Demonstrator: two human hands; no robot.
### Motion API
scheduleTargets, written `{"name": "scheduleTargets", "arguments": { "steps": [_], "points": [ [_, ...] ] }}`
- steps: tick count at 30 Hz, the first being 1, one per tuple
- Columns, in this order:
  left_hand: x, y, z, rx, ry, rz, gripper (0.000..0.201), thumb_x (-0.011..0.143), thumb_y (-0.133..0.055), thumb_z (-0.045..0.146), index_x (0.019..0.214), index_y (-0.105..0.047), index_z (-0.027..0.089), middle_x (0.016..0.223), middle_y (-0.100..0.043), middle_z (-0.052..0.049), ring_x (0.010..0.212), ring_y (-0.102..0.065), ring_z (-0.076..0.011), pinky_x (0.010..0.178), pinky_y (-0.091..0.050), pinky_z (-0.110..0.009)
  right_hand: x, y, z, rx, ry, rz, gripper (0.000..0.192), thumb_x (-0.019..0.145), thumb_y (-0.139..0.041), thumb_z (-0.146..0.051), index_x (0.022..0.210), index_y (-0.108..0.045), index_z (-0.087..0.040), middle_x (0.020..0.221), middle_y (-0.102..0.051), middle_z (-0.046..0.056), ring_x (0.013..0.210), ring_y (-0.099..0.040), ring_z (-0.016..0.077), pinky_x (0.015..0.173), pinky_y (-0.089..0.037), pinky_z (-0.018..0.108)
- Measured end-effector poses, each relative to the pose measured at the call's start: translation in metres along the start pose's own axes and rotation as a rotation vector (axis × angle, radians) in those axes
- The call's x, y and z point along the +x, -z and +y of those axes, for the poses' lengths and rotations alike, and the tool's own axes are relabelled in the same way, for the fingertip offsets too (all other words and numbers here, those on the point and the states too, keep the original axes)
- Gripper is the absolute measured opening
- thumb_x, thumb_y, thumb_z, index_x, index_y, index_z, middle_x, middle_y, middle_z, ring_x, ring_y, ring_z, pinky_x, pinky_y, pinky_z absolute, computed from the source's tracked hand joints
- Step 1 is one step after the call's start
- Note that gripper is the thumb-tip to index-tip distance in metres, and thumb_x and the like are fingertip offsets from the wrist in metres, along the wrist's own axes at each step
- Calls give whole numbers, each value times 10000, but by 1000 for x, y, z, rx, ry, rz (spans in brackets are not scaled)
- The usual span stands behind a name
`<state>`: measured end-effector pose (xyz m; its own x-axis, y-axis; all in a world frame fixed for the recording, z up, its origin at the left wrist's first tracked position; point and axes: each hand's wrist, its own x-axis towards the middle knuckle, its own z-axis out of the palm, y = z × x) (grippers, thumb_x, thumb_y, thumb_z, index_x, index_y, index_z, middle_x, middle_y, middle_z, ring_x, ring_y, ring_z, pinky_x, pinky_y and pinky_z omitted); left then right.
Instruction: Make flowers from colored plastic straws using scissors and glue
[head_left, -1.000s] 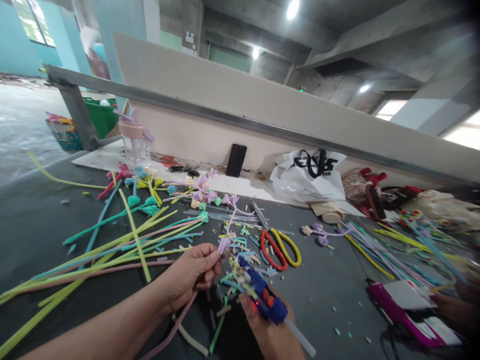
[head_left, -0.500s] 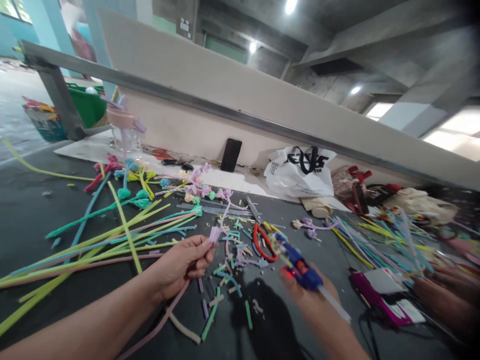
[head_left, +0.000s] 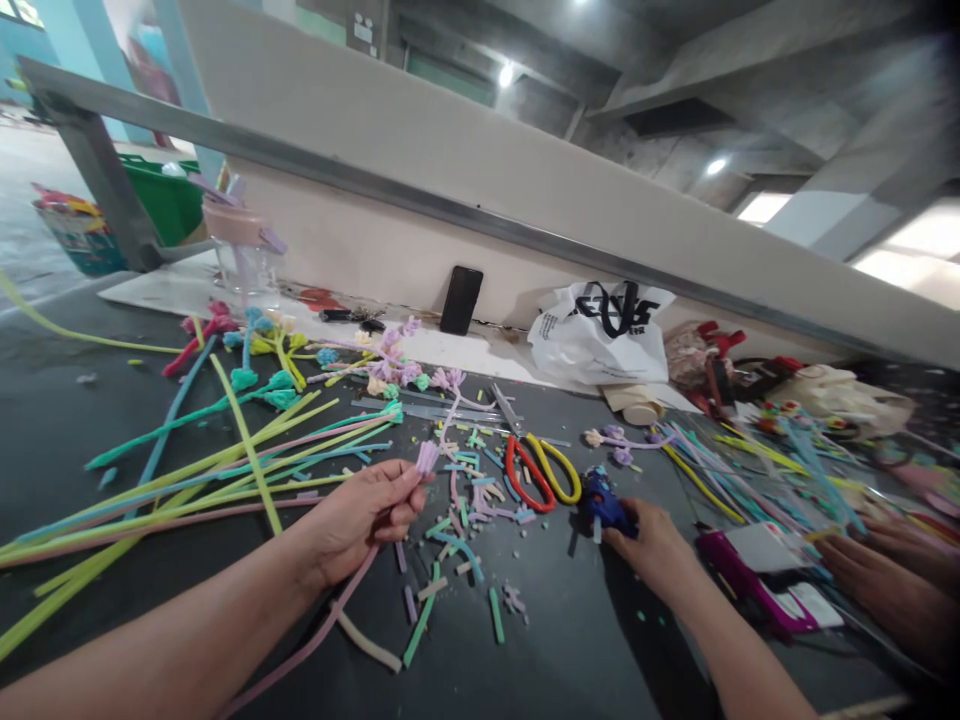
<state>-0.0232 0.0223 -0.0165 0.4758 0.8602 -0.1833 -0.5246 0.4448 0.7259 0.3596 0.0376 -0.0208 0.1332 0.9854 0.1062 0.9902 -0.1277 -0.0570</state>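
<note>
My left hand (head_left: 367, 510) pinches a lilac pipe cleaner (head_left: 427, 457) near its folded tip; the stem trails down under my wrist. My right hand (head_left: 651, 545) rests on the dark table, fingers around a small blue glue gun (head_left: 602, 505) that stands on the surface. Red and yellow scissors (head_left: 538, 470) lie just left of the glue gun. Short cut pipe-cleaner pieces (head_left: 457, 545) are scattered between my hands.
Long yellow, green and pink pipe cleaners (head_left: 202, 480) fan out at left, with finished flowers (head_left: 390, 365) behind. A phone (head_left: 460, 299), a white bag (head_left: 604, 335) and a lidded jar (head_left: 238, 255) stand at the back. Another person's hands (head_left: 892, 575) and a magenta box (head_left: 757, 575) are at right.
My right hand has carried the glue gun from in front of me to the right and down onto the table. My left hand has kept its hold on the lilac pipe cleaner.
</note>
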Motion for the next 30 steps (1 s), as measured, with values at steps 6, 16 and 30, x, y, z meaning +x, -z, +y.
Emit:
{"name": "scheduleTargets", "arguments": {
  "steps": [6, 16, 30],
  "points": [
    [2, 0, 0, 5, 16, 10, 144, 825, -525, 259, 815, -534, 116, 640, -462, 25, 425, -250, 0, 363, -128, -145, -6, 29, 0, -10, 95, 20, 471, 620, -604, -339, 1043, -551, -138, 1032, -590, 154, 923, -574, 287, 799, -441, 399],
    [2, 0, -2, 18, 12, 4, 157, 819, -531, 278, 820, -535, 121, 636, -464, 27, 429, -248, -3, 363, -124, -145, -26, 34, -153, 41, 423, -164, 207, 751, -500, -137, 903, -614, -219, 973, -627, 52, 962, -542, 211, 806, -352, 317],
    [3, -2, -1, 6, 36, 8, 193, 799, -552, 323, 768, -504, 138, 641, -459, 28, 426, -213, -10, 363, -97, -153, -9, 38, -157, 602, 328, -341, 235, 721, -471, -116, 859, -634, -216, 664, -617, -7, 632, -545, 146, 581, -381, 244]
  ]
}}
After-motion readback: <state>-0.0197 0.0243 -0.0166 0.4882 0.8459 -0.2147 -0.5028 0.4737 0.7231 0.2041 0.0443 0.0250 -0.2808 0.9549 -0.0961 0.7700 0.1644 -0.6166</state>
